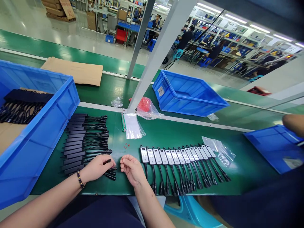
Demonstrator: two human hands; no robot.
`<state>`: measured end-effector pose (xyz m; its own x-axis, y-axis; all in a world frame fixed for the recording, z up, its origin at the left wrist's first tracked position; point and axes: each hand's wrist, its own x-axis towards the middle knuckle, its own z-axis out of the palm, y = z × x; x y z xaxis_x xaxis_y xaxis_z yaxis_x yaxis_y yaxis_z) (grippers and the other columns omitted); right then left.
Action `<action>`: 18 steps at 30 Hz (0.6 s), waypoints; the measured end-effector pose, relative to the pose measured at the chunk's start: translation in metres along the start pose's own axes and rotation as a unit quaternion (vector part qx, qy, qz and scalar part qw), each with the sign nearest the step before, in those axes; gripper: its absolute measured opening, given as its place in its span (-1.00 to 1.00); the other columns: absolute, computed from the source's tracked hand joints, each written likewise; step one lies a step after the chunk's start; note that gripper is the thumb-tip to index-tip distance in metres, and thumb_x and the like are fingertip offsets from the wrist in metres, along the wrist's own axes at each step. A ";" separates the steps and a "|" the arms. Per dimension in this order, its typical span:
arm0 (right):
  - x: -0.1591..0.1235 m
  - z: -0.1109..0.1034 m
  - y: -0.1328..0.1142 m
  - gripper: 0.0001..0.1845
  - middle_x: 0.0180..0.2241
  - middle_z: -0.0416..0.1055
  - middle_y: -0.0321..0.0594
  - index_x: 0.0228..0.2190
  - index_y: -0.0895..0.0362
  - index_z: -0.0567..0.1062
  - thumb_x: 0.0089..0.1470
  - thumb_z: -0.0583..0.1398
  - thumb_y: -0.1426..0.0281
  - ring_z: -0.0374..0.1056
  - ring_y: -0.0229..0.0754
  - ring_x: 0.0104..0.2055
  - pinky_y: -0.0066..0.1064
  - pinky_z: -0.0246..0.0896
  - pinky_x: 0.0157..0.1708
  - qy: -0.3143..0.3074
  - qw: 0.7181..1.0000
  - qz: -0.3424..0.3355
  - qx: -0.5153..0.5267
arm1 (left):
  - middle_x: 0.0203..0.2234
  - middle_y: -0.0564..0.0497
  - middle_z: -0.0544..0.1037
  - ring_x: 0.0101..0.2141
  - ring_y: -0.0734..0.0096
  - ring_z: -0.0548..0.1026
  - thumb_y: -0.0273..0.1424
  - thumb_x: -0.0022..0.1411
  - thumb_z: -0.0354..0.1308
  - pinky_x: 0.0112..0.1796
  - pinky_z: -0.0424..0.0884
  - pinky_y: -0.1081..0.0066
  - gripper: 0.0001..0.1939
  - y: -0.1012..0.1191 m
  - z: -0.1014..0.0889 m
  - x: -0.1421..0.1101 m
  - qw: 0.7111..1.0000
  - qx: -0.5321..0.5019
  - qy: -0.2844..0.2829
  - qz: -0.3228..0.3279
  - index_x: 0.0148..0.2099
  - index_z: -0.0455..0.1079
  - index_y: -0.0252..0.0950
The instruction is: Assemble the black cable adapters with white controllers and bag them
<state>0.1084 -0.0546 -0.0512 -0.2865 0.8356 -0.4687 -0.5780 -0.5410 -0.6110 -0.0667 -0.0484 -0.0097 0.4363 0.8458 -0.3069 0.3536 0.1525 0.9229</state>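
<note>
Far to the left of the white post (158,55), we have a blue bin (53,129) with black cabled units (26,106) inside, and beyond it a flat cardboard sheet (76,72). Left of the post's foot, on our side, a column of black devices (76,147) lies with its cables pointing right, at the bin's edge. Our left hand (101,166), left of the post and nearer us, has thumb and fingers clamped on a black connector (108,161). Directly on our side of the post lie a slim green tool (123,122), some red rings (126,146) and clear bags (133,125). Our right hand (131,169), nearer us than these, has thumb and fingertips together; we cannot tell whether anything small sits between them. Just right of the post's foot we see a bag of red pieces (146,106). Farther right of the post, silver-faced devices (175,156) stand in a row on the green surface (180,133), cables toward us, with a blue crate (187,101) behind.
</note>
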 end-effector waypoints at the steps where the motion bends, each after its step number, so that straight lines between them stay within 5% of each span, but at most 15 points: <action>1: 0.000 0.001 0.000 -0.84 -0.57 0.39 -0.28 -0.52 0.20 0.42 -0.21 0.31 0.45 0.25 -0.38 -0.62 -0.58 0.21 -0.64 -0.005 1.000 -0.003 0.000 | -0.42 0.01 0.47 -0.35 0.41 0.41 -0.38 0.13 -0.05 -0.26 0.29 0.43 -0.78 0.001 -0.001 -0.001 0.999 0.020 0.008 0.029 -0.42 0.40 -0.31; 8: -0.002 0.010 0.004 -0.80 -0.59 0.38 -0.28 -0.49 0.25 0.47 -0.20 0.32 0.39 0.22 -0.41 -0.66 -0.60 0.18 -0.69 -0.009 0.999 -0.005 -0.052 | -0.59 0.13 0.34 -0.53 0.52 0.30 -0.42 0.08 -0.02 -0.48 0.21 0.50 -0.86 -0.003 0.000 -0.003 0.998 -0.057 0.021 -0.016 -0.26 0.26 -0.29; 18: -0.002 0.022 0.006 -0.79 -0.65 0.37 -0.31 -0.54 0.23 0.40 -0.17 0.28 0.34 0.21 -0.41 -0.72 -0.59 0.16 -0.73 -0.004 0.979 -0.047 -0.196 | -0.58 0.10 0.36 -0.54 0.50 0.27 -0.36 0.11 -0.05 -0.50 0.19 0.49 -0.86 -0.011 0.000 0.000 0.999 -0.026 0.035 -0.031 -0.37 0.29 -0.30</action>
<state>0.0888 -0.0573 -0.0400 -0.2525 0.8833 -0.3950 -0.2647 -0.4557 -0.8499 -0.0701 -0.0502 -0.0197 0.3543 0.8675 -0.3492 0.3335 0.2317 0.9138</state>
